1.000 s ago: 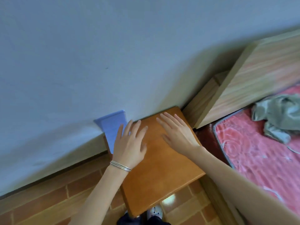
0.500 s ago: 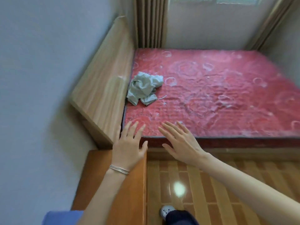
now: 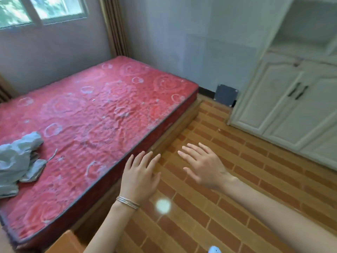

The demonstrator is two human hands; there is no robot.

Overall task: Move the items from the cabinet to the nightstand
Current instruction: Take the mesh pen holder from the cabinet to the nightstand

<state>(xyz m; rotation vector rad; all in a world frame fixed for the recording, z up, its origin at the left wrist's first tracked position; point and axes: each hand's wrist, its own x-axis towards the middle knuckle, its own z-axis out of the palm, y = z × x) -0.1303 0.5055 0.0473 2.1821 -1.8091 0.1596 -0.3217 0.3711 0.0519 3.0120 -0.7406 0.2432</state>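
Both my hands spread above the tiled floor (image 3: 255, 183), between bed and cabinet.
My left hand (image 3: 139, 177), bracelet (image 3: 127, 202) at the wrist, and my right hand (image 3: 204, 168) hover palm-down with fingers straight and released, grasping nothing. The cabinet (image 3: 284, 106) stands far right, its lower doors closed; I cannot tell what is inside. A corner of the nightstand (image 3: 63, 242) shows at the near left edge. A grey cloth (image 3: 18, 159) lies on the mattress (image 3: 91, 115) at left.
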